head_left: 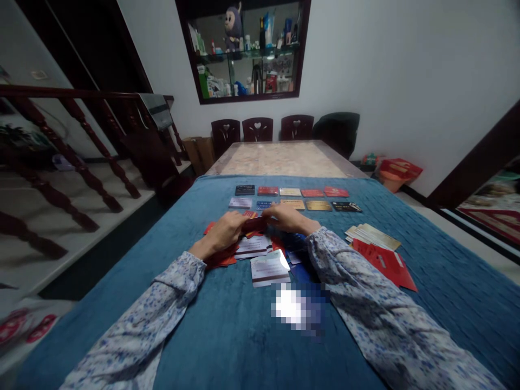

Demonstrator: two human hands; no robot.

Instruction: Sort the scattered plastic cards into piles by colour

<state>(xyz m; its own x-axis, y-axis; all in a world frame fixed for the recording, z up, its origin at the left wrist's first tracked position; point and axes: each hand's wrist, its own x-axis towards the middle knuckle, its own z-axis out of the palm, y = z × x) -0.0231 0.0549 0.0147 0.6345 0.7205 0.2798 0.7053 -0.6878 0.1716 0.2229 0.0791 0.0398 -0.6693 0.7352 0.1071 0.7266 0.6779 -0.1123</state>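
Note:
Between my two hands is a dark red card (254, 224), seen nearly edge-on above a loose pile. My left hand (227, 230) pinches its left end, and my right hand (286, 218) pinches its right end. White cards with dark stripes (252, 246) lie below the hands, with another white card (270, 269) nearer me. Orange-red cards (221, 259) stick out under my left hand, and blue ones (300, 271) lie by my right sleeve. Beyond the hands, cards stand in two rows, among them a black card (245, 190) and a gold card (319, 206).
A teal cloth (211, 325) covers the near part of the table. Red envelopes (384, 262) and cream cards (376, 235) lie fanned at the right. A pixelated bright patch is near the front. Chairs (258, 130) stand at the far end.

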